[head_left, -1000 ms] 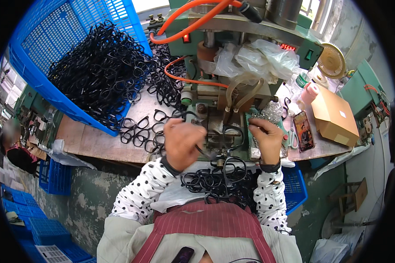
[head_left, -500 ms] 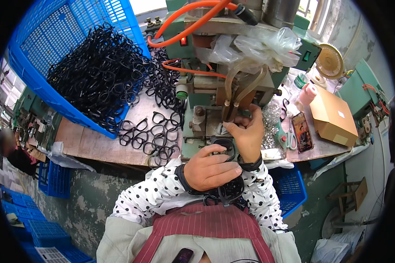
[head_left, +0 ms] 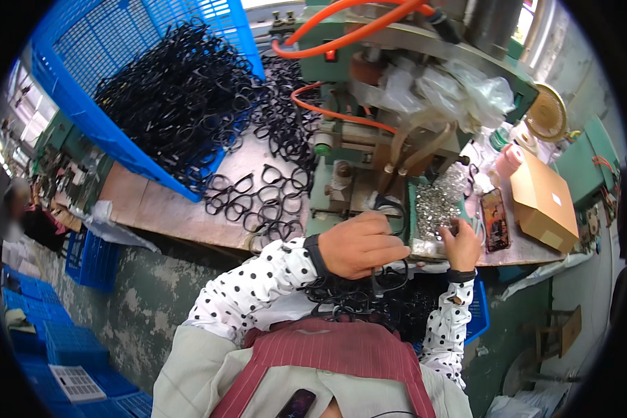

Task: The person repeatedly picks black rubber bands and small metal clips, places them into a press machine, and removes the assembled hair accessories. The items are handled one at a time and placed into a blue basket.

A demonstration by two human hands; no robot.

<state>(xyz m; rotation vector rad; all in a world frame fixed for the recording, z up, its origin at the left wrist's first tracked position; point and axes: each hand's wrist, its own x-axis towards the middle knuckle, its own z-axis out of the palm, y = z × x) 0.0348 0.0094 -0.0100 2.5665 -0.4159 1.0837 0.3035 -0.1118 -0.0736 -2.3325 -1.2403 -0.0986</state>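
My left hand (head_left: 359, 247) is closed on a black eyeglass frame (head_left: 396, 207), just in front of the green machine (head_left: 325, 224). One rim shows above the fingers by the metal fixture; the rest is partly hidden. My right hand (head_left: 461, 245) is at the near right edge of a tray of small shiny metal parts (head_left: 435, 212). Its thumb and fingers are drawn together, and whatever is between them is too small to make out. Below my hands, many black eyeglass frames (head_left: 341, 296) lie heaped at my lap.
A blue crate (head_left: 129, 164) tilts at the left, full of black frames, with more spilled on the table (head_left: 136, 202). Orange hoses (head_left: 341, 31) and plastic bags (head_left: 460, 90) hang on the machine. A phone (head_left: 495, 219) and a cardboard box (head_left: 542, 202) lie right.
My right hand has moved from the machine's fixture rightward and nearer, to the tray of metal parts. My left hand stays on the eyeglass frame. The view has shifted, so the scene sits further right.
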